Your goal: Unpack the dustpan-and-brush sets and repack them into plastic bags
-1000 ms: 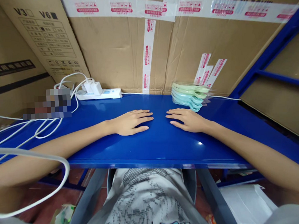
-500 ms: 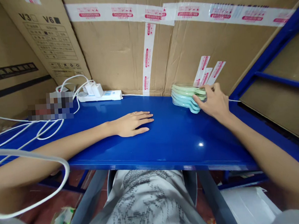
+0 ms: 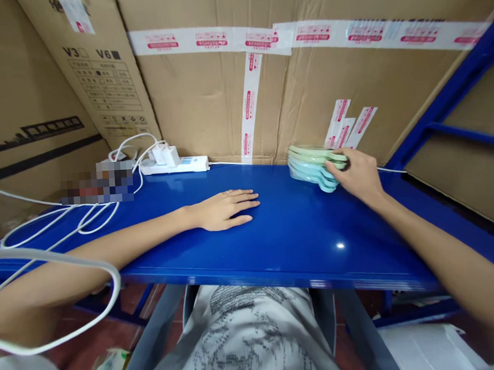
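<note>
My left hand lies flat, palm down, on the blue table, fingers stretched to the right and holding nothing. At the back right of the table is a stack of pale green and light blue curved plastic pieces, which seems to be in clear wrap. My right hand grips the right end of this stack, the thumb in front and the fingers behind and above. The fingertips are partly hidden, and what kind of pieces these are I cannot tell.
Large taped cardboard boxes stand along the back. At the back left are a white power strip with plugs, looped white cables and a blurred-out patch. A blue metal frame rises on the right. One thick white cable hangs near my left arm.
The view has tilted and shifted a little, so everything sits slightly lower and further right. My right hand has closed more firmly around the stack's end. My left hand stays flat.
</note>
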